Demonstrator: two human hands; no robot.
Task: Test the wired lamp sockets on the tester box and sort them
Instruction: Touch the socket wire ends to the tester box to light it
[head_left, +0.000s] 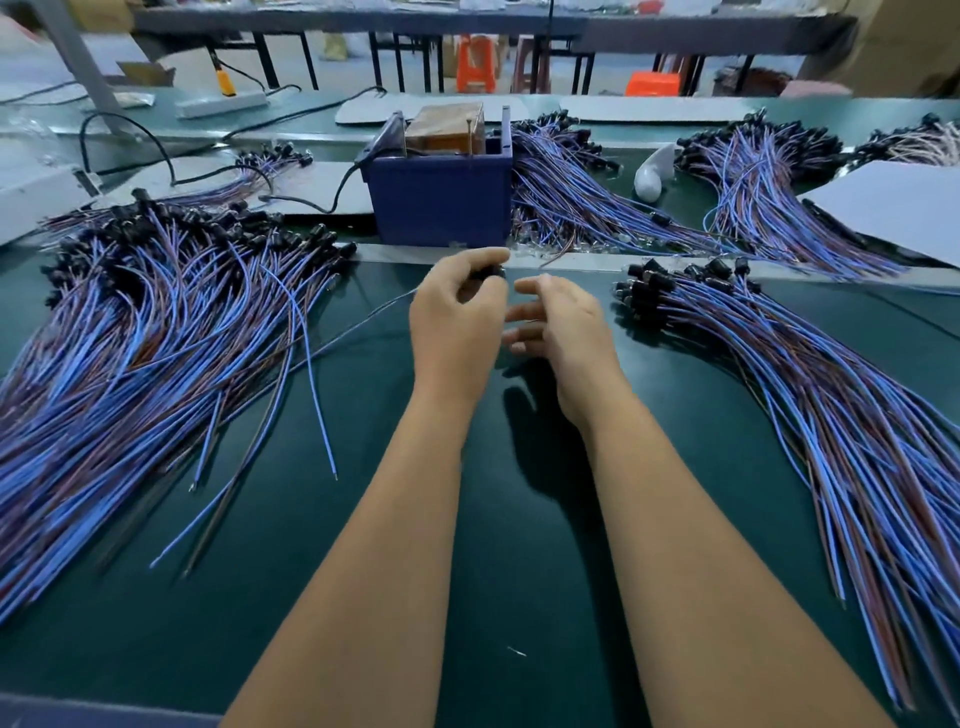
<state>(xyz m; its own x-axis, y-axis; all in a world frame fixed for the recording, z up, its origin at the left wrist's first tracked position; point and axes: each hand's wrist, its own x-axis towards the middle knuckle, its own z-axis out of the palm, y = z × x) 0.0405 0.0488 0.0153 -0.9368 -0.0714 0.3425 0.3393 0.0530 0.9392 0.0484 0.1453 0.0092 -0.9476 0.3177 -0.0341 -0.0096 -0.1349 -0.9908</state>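
My left hand (457, 317) pinches a black lamp socket (491, 271) between thumb and curled fingers, just in front of the blue tester box (441, 200) at the bench's (519, 519) middle. The socket's thin wire (384, 307) trails off to the left, over the green mat. My right hand (563, 325) hovers just beside the left, fingers loosely spread, that grip holding nothing. A big pile of wired sockets (156, 332) with blue and brown leads lies fanned out on my left, black sockets bunched at the far end. Another pile (810, 384) spreads on my right, sockets toward the middle. More bundles (582, 192) lie behind and right of the tester box. A brown block (447, 127) sits in the box top. A black cable (337, 192) runs from the box's left side.
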